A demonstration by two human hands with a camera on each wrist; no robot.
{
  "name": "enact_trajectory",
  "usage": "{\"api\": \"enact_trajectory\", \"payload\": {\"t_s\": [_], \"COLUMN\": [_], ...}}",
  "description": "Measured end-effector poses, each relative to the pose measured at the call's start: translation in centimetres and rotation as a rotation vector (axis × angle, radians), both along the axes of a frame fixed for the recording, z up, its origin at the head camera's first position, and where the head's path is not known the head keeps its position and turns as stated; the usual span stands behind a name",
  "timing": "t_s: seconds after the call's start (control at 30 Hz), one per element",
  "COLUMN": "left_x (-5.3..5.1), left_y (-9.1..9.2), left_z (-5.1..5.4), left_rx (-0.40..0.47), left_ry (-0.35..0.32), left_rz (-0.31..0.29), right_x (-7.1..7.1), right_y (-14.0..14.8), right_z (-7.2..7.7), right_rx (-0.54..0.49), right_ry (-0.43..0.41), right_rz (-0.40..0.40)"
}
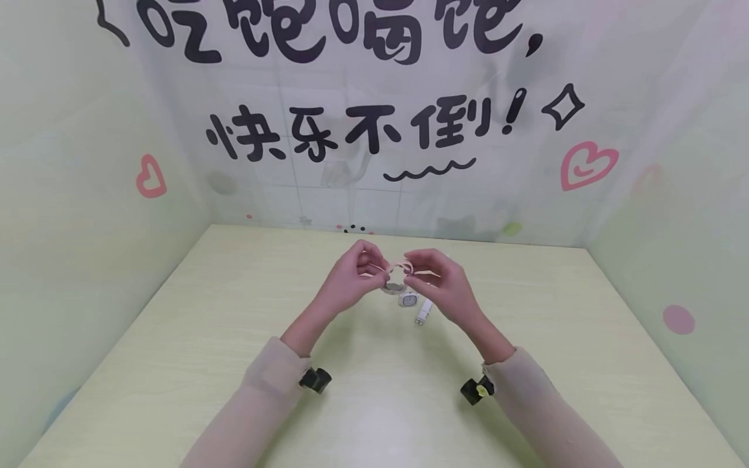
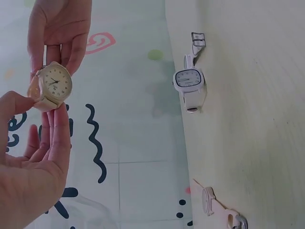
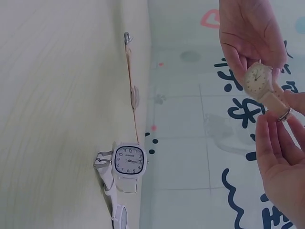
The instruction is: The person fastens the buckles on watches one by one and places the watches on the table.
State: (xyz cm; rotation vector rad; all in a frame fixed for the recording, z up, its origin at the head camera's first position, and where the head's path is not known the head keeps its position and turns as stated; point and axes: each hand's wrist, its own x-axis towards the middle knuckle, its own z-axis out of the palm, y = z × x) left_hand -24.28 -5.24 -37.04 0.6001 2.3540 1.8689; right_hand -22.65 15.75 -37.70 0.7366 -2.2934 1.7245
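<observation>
A round-faced, pale-strapped watch (image 1: 394, 286) is held up between both hands, its strap forming a loop. My left hand (image 1: 349, 278) pinches one side with thumb and fingers, and my right hand (image 1: 443, 286) pinches the other. In the left wrist view the watch (image 2: 56, 83) turns its dial to the camera; the right wrist view shows the pale strap (image 3: 275, 104) between fingertips. Beneath the hands, a white watch with a squarish face (image 1: 408, 299) lies on the table beside a white strap (image 1: 424, 313), partly hidden by my right hand.
On the table (image 1: 234, 325) lies a pinkish watch (image 2: 208, 200), apart from the white square-faced watch (image 2: 189, 78). Another white watch (image 3: 122, 217) lies beside the square one. A printed curtain (image 1: 363, 175) stands behind the table, with pale side panels left and right.
</observation>
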Motion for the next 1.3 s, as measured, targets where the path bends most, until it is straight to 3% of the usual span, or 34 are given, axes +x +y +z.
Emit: {"api": "enact_trajectory", "payload": {"t_s": [0.2, 0.5, 0.67, 0.83, 1.0, 1.2, 1.3], "left_x": [-0.2, -0.2, -0.1, 0.2, 0.6, 0.6, 0.6], "left_y": [-0.3, -0.3, -0.2, 0.4, 1.3, 1.6, 1.5], "left_z": [0.2, 0.2, 0.2, 0.5, 1.1, 1.1, 1.0], "left_rx": [0.119, 0.166, 0.136, 0.034, -0.071, -0.089, -0.078], "left_ry": [-0.132, -0.197, -0.173, -0.054, 0.008, 0.017, 0.033], "left_rz": [0.029, 0.015, -0.026, -0.086, -0.053, -0.011, 0.000], "right_x": [0.1, 0.0, 0.1, 0.1, 0.3, 0.1, 0.0], "right_y": [0.0, -0.1, 0.0, -0.1, -0.3, -0.2, 0.0], "right_z": [-0.2, -0.2, -0.2, -0.2, -0.1, -0.1, -0.1], "right_rx": [-0.029, -0.044, -0.066, -0.096, -0.133, -0.202, -0.185], "right_ry": [0.049, 0.143, 0.110, 0.025, -0.040, -0.191, -0.213], "right_rz": [0.011, -0.060, -0.070, -0.029, -0.012, 0.015, 0.050]}}
